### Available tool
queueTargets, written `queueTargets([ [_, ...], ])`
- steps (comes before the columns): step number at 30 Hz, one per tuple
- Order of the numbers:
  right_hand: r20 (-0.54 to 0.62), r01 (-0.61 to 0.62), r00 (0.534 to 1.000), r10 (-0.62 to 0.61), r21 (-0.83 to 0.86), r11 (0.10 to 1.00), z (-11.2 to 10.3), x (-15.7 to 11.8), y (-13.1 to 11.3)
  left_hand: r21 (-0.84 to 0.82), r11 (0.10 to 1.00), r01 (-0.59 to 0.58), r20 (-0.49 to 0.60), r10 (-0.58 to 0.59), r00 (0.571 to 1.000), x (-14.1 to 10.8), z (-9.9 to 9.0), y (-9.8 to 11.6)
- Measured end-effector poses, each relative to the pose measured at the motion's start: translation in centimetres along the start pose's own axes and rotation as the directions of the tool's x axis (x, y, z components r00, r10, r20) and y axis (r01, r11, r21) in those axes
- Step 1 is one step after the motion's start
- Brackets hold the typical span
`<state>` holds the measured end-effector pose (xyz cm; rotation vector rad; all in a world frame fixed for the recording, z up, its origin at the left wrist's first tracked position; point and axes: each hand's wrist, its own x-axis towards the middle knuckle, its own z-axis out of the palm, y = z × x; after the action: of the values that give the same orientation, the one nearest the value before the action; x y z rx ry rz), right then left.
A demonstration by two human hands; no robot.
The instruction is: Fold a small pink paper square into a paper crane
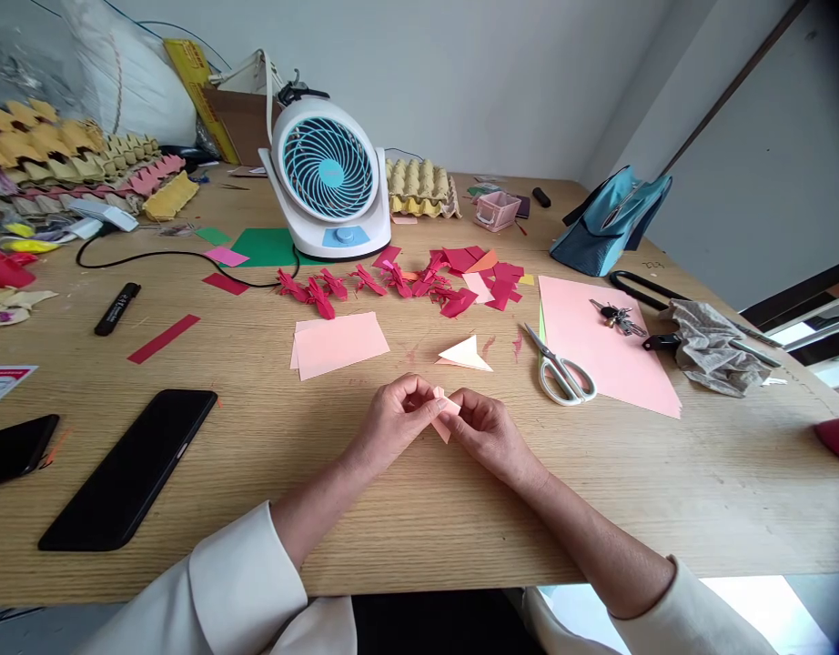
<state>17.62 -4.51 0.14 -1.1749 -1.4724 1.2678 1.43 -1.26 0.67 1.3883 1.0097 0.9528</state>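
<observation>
Your left hand and right hand both pinch the pink folded paper between them, neither nearer; its long axis seems to run far to near, though your grip hides part.

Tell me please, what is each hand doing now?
Left hand: closed, pinching the folded pink paper between thumb and fingers.
Right hand: closed, pinching the same paper from the other side.

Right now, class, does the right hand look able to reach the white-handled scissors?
Probably yes: nothing seems to stand between the right hand and the white-handled scissors on the tabletop. That hand pinches folded pink paper, though, so it would likely have to let go first.
</observation>
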Motion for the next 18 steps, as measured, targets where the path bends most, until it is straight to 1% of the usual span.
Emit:
queueTargets([
  [3,0.007,0.005,1.0,-0.005,0.02,1.0,0.0,0.0,0.1,0.064,0.997,-0.035,0.014,0.034,0.999,-0.1,-0.1,-0.2],
  [6,-0.011,0.01,1.0,-0.01,-0.017,1.0,0.0,0.0,0.1,0.116,0.99,-0.078,0.008,0.078,0.997,-0.2,-0.1,-0.2],
  [10,-0.016,0.001,1.0,-0.002,-0.059,0.998,0.0,0.0,0.1,0.192,0.973,-0.125,-0.011,0.13,0.991,-0.3,0.0,0.2],
  [14,-0.009,-0.005,1.0,0.005,-0.051,0.999,0.0,0.0,0.0,0.238,0.955,-0.174,-0.011,0.182,0.983,-0.3,-0.1,0.6],
  [18,-0.004,0.0,1.0,0.0,-0.042,0.999,0.1,-0.1,-0.1,0.274,0.943,-0.187,-0.011,0.198,0.98,-0.3,-0.2,1.0],
])
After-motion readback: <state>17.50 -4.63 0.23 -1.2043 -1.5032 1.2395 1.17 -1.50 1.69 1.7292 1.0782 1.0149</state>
